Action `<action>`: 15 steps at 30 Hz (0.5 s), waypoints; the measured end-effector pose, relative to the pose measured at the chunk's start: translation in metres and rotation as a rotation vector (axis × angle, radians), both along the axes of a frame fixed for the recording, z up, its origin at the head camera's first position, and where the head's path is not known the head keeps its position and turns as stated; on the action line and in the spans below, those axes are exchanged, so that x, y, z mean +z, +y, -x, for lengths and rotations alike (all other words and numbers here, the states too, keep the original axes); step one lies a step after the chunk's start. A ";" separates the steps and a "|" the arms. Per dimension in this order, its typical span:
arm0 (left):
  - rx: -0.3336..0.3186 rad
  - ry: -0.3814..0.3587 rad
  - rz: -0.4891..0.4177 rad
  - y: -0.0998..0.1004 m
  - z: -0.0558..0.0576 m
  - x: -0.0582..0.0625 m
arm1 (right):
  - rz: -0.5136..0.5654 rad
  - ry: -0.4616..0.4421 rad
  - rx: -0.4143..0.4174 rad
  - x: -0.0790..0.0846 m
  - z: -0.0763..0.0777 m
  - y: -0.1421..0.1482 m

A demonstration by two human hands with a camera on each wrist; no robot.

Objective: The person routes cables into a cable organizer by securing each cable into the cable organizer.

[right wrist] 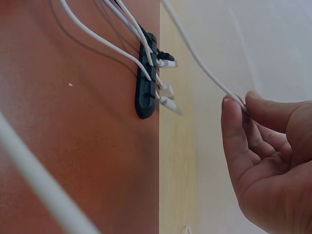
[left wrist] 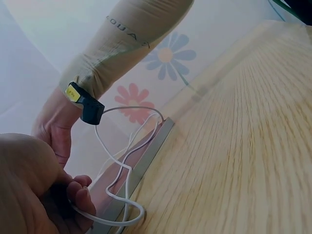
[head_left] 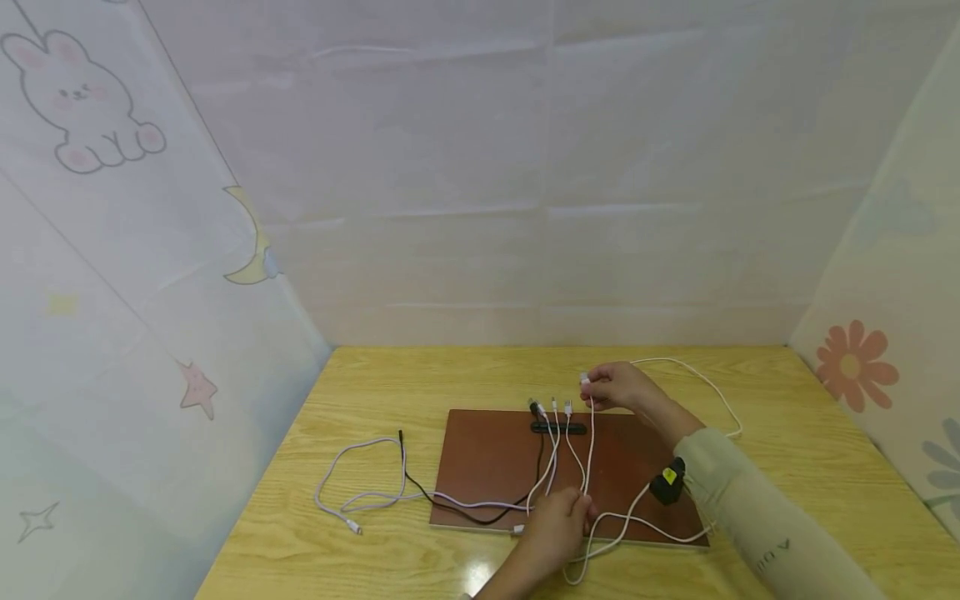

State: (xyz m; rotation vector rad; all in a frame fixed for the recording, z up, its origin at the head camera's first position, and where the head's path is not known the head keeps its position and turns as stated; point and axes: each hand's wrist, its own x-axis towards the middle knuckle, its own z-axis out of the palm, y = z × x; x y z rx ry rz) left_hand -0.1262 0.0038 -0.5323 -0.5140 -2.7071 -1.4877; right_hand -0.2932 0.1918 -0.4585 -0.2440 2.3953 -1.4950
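My right hand pinches a white cable near its plug, above the back edge of a brown board. In the right wrist view, thumb and fingertips close on this cable. Lower down, at the board's front edge, my left hand grips white cable with curled fingers. A loop of white cable comes out of it in the left wrist view. Between the hands a black cable holder sits at the board's back edge. Several cables rest in its slots, their plugs pointing backward.
A lilac cable and a black cable trail left over the wooden table. White cable loops behind and right of the right arm. A black device is on the right wrist. Printed cloth walls surround the table.
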 end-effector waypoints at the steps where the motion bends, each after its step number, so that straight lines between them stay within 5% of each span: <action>1: 0.000 0.013 0.021 -0.001 0.000 0.000 | 0.004 -0.010 0.006 0.001 0.001 0.000; 8: 0.030 0.019 0.097 -0.004 0.000 -0.001 | 0.012 -0.038 0.064 0.000 0.004 0.003; 15: 0.087 0.085 0.271 -0.006 0.001 -0.005 | -0.012 -0.030 0.073 -0.008 0.007 0.003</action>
